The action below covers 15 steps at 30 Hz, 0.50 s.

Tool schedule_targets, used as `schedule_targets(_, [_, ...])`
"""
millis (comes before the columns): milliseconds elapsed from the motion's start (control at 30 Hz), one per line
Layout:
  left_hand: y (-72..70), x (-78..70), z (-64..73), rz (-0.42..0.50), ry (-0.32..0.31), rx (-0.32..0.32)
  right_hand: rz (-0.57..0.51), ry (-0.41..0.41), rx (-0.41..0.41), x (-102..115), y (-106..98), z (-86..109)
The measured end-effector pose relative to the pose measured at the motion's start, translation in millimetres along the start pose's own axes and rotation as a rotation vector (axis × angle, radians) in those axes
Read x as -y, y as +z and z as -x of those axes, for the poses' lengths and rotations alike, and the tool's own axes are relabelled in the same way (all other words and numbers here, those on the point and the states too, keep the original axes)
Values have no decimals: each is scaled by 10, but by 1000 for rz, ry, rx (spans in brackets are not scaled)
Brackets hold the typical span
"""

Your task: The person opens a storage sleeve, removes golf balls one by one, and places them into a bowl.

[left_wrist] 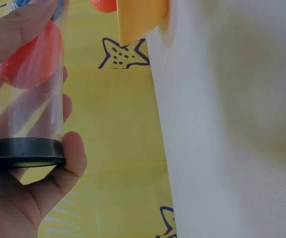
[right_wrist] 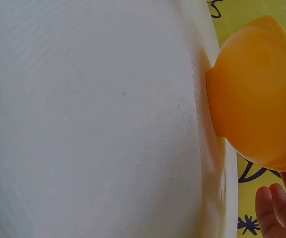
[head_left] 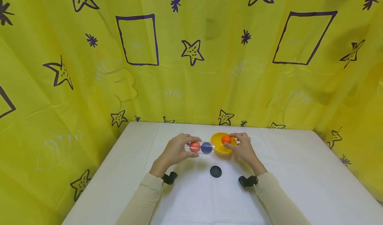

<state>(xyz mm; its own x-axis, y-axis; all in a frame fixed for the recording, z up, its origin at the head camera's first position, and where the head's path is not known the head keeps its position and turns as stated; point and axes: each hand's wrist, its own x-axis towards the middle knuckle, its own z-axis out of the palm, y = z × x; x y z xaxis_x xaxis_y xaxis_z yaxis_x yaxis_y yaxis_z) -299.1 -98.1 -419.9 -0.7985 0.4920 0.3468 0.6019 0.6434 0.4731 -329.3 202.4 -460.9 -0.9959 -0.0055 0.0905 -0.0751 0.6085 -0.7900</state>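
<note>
My left hand [head_left: 177,149] grips a clear tube [head_left: 201,147] lying sideways above the table, its far end pointing at the bowl. Inside it are a red-orange ball [head_left: 194,147] and a dark blue ball [head_left: 206,147]. A black cap [left_wrist: 25,151] closes the end near the palm in the left wrist view. My right hand [head_left: 243,146] pinches an orange ball [head_left: 226,139] between thumb and fingers, over the yellow bowl [head_left: 218,149]. In the right wrist view the bowl's outer wall [right_wrist: 257,94] hides the ball; some fingertips [right_wrist: 265,201] show below the rim.
A round black lid [head_left: 215,171] lies on the white table [head_left: 191,198] in front of the bowl, between my forearms. Behind the table's back edge hangs a yellow curtain [head_left: 215,85] with stars and frames drawn on it. Each wrist wears a small black camera [head_left: 247,181].
</note>
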Motion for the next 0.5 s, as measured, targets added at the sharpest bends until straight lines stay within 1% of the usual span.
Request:
schedule_targets(267, [2,7,-6,12,-11,7,-8,60,41,-10,6,-45])
schedule_targets(500, [-3,-14,2,-1,-13,7,-48,104,65,-48,28,-76])
